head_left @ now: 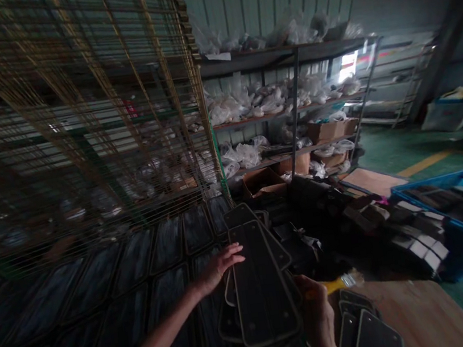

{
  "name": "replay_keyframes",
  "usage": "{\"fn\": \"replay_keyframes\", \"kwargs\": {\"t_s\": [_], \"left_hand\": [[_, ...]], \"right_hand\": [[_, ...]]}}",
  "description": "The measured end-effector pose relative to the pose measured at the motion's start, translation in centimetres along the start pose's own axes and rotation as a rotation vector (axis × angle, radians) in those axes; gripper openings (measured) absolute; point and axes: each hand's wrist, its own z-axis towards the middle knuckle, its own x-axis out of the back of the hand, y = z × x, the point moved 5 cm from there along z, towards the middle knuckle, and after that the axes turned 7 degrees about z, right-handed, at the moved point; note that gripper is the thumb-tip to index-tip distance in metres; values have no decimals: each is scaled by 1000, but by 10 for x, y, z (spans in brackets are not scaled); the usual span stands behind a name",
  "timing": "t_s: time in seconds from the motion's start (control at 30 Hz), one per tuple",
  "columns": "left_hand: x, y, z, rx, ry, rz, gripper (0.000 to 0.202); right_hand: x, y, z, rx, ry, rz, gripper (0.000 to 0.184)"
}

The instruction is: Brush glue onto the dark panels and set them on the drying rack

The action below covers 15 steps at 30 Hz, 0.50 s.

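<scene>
In front of me lies a stack of black rectangular panels with rounded corners and small corner holes, the top panel slightly turned against those beneath. My left hand is at the left edge of the top panel, its fingers stretched out over that edge. Its thumb is hard to make out. At the panel's right side, my right hand is closed around the yellow handle of a paintbrush, whose bristles point right. Whether the right hand also touches the stack is unclear in the dim light.
Rows of dark panels cover the surface at left, below raised wire racks. More black panels lie on a brown board at right. Beyond stand a blue crate, an open carton and shelves of bagged goods.
</scene>
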Motion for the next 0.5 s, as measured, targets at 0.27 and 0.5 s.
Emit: {"fn": "replay_keyframes", "kwargs": {"t_s": [0.27,0.5], "left_hand": [[7,6,-27,-44,14,265,78],[0,3,-42,213,336,-48,43]], "right_hand": [[0,12,-1,15,-126,-65,36],[-3,-3,30,-48,-139,-64,28]]}}
